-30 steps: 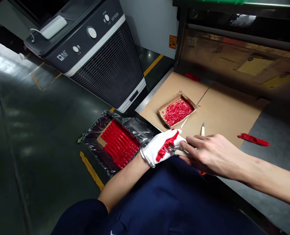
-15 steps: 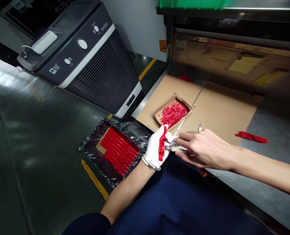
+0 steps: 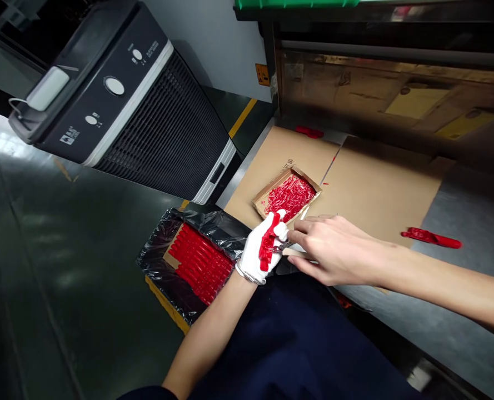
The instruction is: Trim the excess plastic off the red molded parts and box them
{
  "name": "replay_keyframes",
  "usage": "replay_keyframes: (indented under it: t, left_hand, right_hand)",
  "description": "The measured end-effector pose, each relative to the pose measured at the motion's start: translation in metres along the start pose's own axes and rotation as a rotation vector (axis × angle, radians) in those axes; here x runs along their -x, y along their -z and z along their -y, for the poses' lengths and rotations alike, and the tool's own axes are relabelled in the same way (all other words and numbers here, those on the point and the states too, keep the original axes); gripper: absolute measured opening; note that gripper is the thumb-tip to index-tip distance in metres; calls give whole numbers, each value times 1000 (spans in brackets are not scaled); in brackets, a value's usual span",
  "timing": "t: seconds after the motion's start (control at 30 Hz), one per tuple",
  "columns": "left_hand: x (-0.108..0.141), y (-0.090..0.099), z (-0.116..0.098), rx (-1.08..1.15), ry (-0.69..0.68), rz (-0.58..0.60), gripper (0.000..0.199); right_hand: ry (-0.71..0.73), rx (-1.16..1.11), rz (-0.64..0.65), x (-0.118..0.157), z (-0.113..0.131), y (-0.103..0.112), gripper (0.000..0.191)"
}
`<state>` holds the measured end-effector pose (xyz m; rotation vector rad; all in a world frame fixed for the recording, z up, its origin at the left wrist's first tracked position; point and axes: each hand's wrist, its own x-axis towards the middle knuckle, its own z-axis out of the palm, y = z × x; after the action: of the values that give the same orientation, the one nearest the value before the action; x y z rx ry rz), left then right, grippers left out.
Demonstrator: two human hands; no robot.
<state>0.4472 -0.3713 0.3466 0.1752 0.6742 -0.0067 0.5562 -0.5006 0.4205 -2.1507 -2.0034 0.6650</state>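
Note:
My left hand [image 3: 257,250], in a white glove, is closed around a red plastic part [image 3: 267,251]. My right hand [image 3: 328,247] is bare and grips a tool with a pale handle [image 3: 299,254]; the tool's metal end touches or nearly touches the red part, partly hidden by my fingers. Just beyond my left hand, a small cardboard tray [image 3: 272,187] holds many small red pieces [image 3: 292,194]. Left of my hands, a box lined with black plastic [image 3: 157,244] holds rows of red parts [image 3: 200,264].
Cardboard sheets [image 3: 380,189] cover part of the metal table [image 3: 475,222]. One red part [image 3: 432,238] lies at the right, another [image 3: 309,132] at the back. A large dark machine with a grille [image 3: 159,128] stands at the left. A green bin [image 3: 292,3] is at the top.
The camera view has shifted slightly. Both hands remain together at the red part, and the tool stays against or near it. The blade tip seen beyond my right hand is now mostly hidden.

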Motion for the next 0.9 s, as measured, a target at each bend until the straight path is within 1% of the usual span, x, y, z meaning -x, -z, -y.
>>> replay_keyframes:
  t: [0.1, 0.2, 0.27, 0.37, 0.47, 0.57, 0.67, 0.77, 0.83, 0.9]
  left_hand:
    - [-3, -13, 1, -1, -118, -73, 22]
    - [-6, -21, 1, -28, -164, -160, 24]
    - [-8, -21, 2, -18, -179, -151, 24]
    - [-13, -15, 2, 4, -185, -111, 25]
    - [-20, -4, 1, 0, -129, -89, 27]
    - [-34, 7, -4, -43, -91, -106, 24]
    - [-59, 17, -14, -66, -124, -169, 20]
    - [-84, 26, -27, -41, -163, -219, 27]
    - [-92, 32, -34, -13, -164, -240, 33]
    - [-91, 39, -41, 21, -152, -257, 33]
  right_hand:
    - [-20, -21, -21, -2, -6, -2, 29]
    - [13, -40, -43, -4, -13, -5, 28]
    - [48, -38, -39, -7, -19, -8, 28]
    - [96, -27, -42, -10, -27, -15, 30]
    - [125, -21, -45, -14, -36, -24, 32]
    - [110, -44, -38, -23, -45, -32, 36]
    - [28, -161, -31, -41, -58, -38, 37]
    - [-110, -247, -50, -55, -76, -48, 37]
    - [-226, -270, -81, -53, -90, -60, 41]
    - [-392, -294, -141, -37, -102, -79, 46]
